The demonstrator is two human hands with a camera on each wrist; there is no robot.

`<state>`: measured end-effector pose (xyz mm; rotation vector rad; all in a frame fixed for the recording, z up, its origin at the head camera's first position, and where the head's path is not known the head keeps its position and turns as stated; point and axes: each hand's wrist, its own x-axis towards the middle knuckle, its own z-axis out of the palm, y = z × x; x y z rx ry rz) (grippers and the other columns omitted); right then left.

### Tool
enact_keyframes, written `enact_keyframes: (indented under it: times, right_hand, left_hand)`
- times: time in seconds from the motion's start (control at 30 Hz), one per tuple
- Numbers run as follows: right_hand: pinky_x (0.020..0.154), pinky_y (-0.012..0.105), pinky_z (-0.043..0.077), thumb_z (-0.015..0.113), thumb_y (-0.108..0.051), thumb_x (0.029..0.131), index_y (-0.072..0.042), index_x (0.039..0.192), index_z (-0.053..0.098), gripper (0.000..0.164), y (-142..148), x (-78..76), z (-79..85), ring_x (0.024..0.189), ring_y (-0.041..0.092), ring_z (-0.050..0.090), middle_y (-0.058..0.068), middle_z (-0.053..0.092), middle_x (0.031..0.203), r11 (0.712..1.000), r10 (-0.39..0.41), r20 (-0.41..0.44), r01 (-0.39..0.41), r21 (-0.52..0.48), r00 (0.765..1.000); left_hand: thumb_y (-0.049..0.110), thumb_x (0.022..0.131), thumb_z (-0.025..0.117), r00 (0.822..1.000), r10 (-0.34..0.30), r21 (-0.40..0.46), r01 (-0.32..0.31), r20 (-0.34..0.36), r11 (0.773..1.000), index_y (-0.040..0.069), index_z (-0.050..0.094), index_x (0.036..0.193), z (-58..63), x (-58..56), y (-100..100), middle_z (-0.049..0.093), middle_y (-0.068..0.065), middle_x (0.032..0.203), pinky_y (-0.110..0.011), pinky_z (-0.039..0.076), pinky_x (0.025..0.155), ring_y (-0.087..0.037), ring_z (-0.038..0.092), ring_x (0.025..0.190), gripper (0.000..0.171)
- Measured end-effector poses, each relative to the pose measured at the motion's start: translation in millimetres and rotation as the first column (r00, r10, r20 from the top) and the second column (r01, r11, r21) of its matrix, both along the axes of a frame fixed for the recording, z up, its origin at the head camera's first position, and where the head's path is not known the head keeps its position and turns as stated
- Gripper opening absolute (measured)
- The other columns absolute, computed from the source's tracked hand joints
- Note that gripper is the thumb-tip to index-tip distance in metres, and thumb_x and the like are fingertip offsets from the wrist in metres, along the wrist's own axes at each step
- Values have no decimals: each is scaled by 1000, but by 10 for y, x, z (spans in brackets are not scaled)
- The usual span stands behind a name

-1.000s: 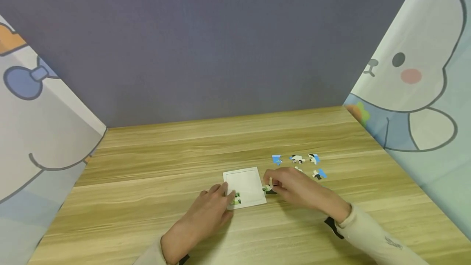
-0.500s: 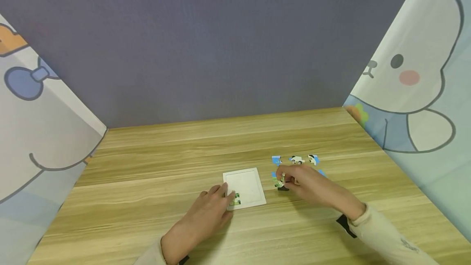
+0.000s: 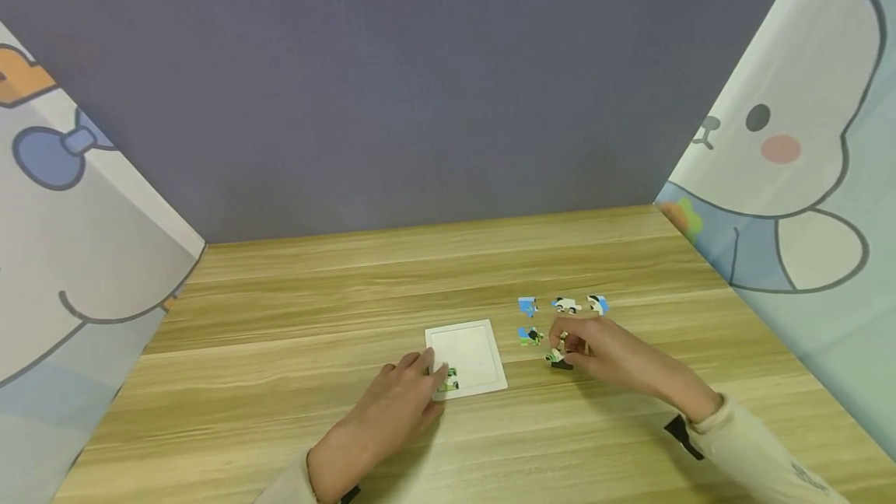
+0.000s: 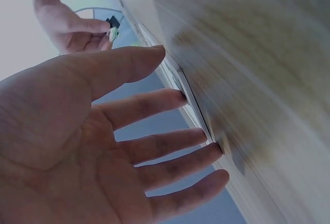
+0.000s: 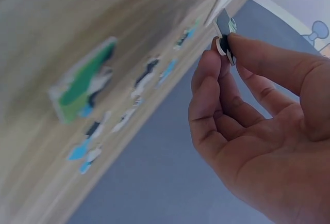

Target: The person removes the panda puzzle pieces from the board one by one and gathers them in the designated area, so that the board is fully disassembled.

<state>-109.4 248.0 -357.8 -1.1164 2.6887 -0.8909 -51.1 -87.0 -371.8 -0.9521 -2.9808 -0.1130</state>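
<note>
My right hand [image 3: 602, 352] pinches a green, white and black jigsaw puzzle piece [image 3: 560, 362] between thumb and fingers, among the loose pieces. In the right wrist view that jigsaw piece [image 5: 225, 34] is held up off the table at the fingertips. My left hand [image 3: 395, 395] rests at the left edge of a white square puzzle tray [image 3: 476, 352], fingertips on its rim. Seen from the left wrist, its fingers [image 4: 160, 144] are straight and spread. A green and white piece [image 3: 451, 381] lies in the tray's lower left corner, partly covered by a fingertip.
Loose blue, white and black puzzle pieces [image 3: 565, 304] lie right of the tray, some hidden by my right hand. One green piece [image 5: 85, 82] lies nearer the right wrist camera. A grey panel [image 3: 420, 99] closes off the back of the wooden table [image 3: 315, 286].
My right hand has moved right, away from the tray's right edge, carrying the jigsaw piece and uncovering a blue and green piece. The left hand and the tray have stayed put.
</note>
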Motion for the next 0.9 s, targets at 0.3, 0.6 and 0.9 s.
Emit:
enact_keyframes:
  times: [0.3, 0.6, 0.9]
  right_hand:
    - [57, 22, 46, 69, 8, 86, -15, 97, 59, 27, 137, 69, -102, 66, 0, 54, -7, 63, 76, 999, -10, 160, 3, 49, 987]
    - [58, 22, 44, 75, 4, 82, -17, 95, 60, 29, 92, 123, -132, 66, -1, 50, -11, 59, 75, 988, -78, 83, 66, 138, 993]
    - [59, 25, 45, 82, 6, 73, -20, 86, 63, 35, 8, 206, -200, 73, 9, 54, -10, 62, 76, 967, -101, -206, 144, 210, 973]
  left_hand:
    - [29, 89, 76, 1000, -13, -6, 13, -12, 1000, 9, 67, 129, 5, -3, -5, 59, -18, 134, -45, 57, 80, -32, 60, 118, 46]
    - [29, 89, 77, 1000, -13, -11, 13, -10, 1000, 10, 67, 129, -6, 5, -14, 60, -18, 134, -45, 57, 80, -32, 61, 117, 45]
    - [29, 90, 75, 1000, 0, -22, 0, 13, 1000, 11, 67, 130, 5, 9, -1, 58, -18, 137, -47, 56, 83, -32, 59, 120, 46]
